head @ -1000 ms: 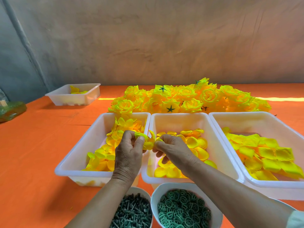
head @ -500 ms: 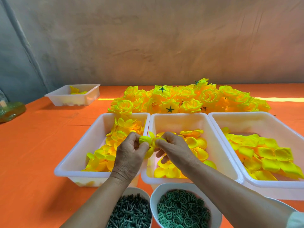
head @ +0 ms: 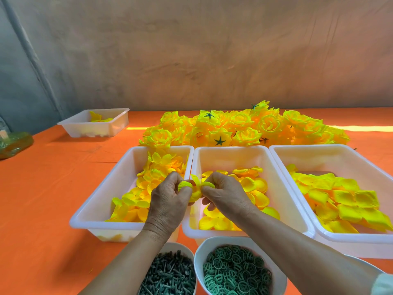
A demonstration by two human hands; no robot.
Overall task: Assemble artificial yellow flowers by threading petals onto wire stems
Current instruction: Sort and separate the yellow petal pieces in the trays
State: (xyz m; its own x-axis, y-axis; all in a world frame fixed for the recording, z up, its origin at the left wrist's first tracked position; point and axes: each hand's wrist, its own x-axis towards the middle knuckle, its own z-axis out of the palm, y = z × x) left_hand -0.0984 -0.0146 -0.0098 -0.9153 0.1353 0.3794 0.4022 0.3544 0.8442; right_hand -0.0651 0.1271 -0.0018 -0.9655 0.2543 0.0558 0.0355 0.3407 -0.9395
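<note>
Head view: on the orange table (head: 42,199), a heap of finished flowers (head: 244,128) lies behind three white tubs (head: 229,149) of loose petals. Above the seam between the left and middle tubs, the left hand (head: 168,203) and right hand (head: 225,194) pinch one small petal cluster (head: 194,189) from opposite sides. It looks light, soft and easily crushed, and is probably best held by fingertips near its centre, not its floppy edges.

An orange-covered table (head: 42,188) stands against a mottled grey-brown wall (head: 191,50).
</note>
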